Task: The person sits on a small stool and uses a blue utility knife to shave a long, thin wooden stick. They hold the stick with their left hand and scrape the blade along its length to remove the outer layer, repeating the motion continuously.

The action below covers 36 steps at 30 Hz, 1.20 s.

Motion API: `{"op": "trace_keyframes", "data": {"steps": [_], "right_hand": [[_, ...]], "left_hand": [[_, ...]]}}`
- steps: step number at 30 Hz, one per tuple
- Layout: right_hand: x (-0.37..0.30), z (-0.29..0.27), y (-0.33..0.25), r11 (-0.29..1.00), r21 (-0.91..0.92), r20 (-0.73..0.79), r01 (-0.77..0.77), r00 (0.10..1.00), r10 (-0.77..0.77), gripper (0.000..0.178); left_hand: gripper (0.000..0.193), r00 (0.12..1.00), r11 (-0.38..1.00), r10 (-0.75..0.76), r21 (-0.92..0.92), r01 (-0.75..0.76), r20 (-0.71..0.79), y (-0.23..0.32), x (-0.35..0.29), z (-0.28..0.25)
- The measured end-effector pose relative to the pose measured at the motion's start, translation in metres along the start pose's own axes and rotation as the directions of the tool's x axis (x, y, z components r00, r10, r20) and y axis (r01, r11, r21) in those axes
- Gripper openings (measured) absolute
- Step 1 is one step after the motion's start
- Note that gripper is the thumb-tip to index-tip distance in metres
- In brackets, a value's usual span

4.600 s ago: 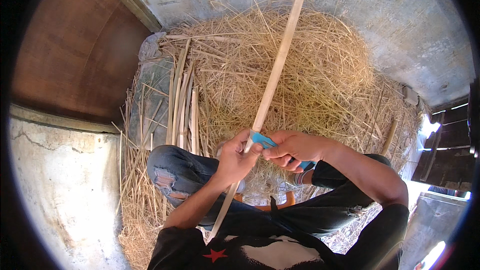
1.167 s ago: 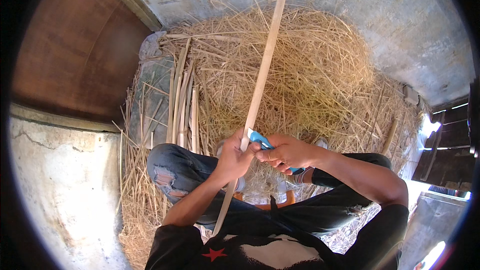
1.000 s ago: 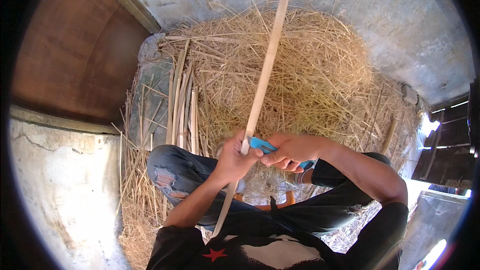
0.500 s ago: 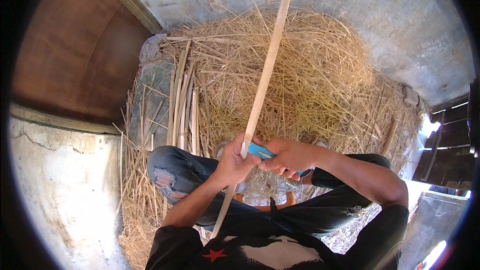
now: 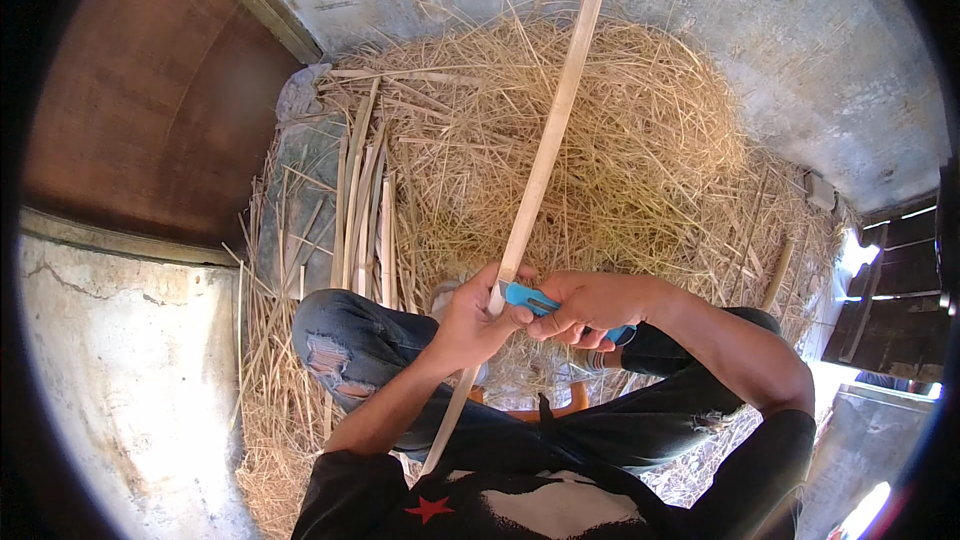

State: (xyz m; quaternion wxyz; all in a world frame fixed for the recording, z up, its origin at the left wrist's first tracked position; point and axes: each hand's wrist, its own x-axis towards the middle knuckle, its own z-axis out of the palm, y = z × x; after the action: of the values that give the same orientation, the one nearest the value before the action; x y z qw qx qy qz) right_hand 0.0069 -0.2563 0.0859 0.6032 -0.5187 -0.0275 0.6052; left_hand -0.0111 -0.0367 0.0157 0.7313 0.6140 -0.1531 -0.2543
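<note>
A long, pale bamboo strip [image 5: 550,145] slants from my lap up toward the far wall. My left hand [image 5: 473,324] is wrapped around its lower part, thumb toward the blade side. In my right hand [image 5: 590,308] is a blue utility knife [image 5: 533,299], its front end pressed against the strip right beside my left fingers. The blade itself is too small to make out clearly. Both hands meet above my lap, between my knees.
Shavings and thin strips form a large heap [image 5: 640,140] against the grey wall [image 5: 690,0]. Several split bamboo strips [image 5: 362,210] lie on a grey slab [image 5: 300,195] at left, near a brown panel [image 5: 160,110]. An orange seat edge [image 5: 570,403] shows beneath my legs.
The strip's far end has swung slightly to the right. My right hand and the knife have turned a little, and more of the knife's rear end now shows.
</note>
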Motion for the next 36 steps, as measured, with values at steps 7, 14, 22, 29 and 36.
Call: {"op": "trace_keyframes", "data": {"steps": [7,14,22,29,36], "right_hand": [[0.013,-0.006,0.012,0.997,0.075,-0.030,-0.012,0.999,0.014,0.024],[0.026,0.002,0.023,0.994,0.063,-0.155,0.094,0.984,-0.083,0.018],[0.011,-0.008,0.010,0.993,0.115,0.069,0.023,0.997,-0.031,0.024],[0.020,0.001,0.013,0.999,0.026,-0.087,0.023,0.996,-0.021,0.023],[0.028,-0.007,0.022,0.984,0.163,-0.043,0.068,0.997,-0.062,0.025]], "left_hand": [[0.032,0.999,0.995,-0.001,0.101,0.005,-0.039,-0.004,0.000,-0.004],[0.027,0.985,0.990,-0.043,0.124,0.064,-0.169,-0.019,0.000,-0.006],[0.037,1.000,0.991,-0.016,0.133,0.017,-0.008,0.002,-0.001,-0.002],[0.031,0.997,0.993,-0.010,0.117,0.019,-0.077,-0.009,-0.002,-0.007],[0.023,0.992,0.997,0.009,0.079,0.001,-0.126,-0.023,0.003,-0.010]]}}
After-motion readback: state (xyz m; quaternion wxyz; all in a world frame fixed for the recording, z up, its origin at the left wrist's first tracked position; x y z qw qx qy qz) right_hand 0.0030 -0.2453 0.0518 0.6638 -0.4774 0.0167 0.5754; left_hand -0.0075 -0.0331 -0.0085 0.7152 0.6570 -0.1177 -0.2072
